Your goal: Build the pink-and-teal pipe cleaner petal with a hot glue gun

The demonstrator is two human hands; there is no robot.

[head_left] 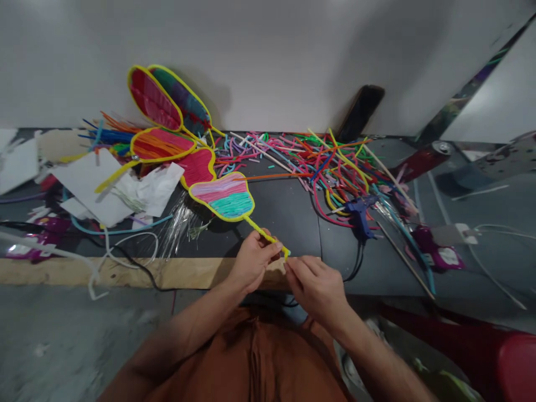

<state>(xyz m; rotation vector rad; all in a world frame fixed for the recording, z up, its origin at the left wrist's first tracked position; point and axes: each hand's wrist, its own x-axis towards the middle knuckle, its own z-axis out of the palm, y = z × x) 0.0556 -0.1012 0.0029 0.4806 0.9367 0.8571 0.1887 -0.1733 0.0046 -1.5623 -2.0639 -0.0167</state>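
A pipe-cleaner petal (pixel 228 196) with a yellow outline, filled in pink, lilac and mint green, lies toward the bench front. Its twisted yellow stem runs down to my hands. My left hand (pixel 258 258) is closed round that stem, thumb on top. At the stem's lower end, my right hand (pixel 313 282) pinches the bent yellow tip between thumb and fingers. Behind it lie a pink-red petal (pixel 199 167) and an orange-and-pink petal (pixel 163 144). Two taller petals, one red (pixel 154 97) and one green-purple (pixel 184 97), lean against the wall.
Loose pipe cleaners (pixel 288 148) heap along the wall. A blue glue gun (pixel 360 215) lies to the right, below a leaning phone (pixel 360 113) and a red can (pixel 422 162). White paper scraps (pixel 98 187), silver tinsel (pixel 182 223) and cables (pixel 129 262) cover the left side.
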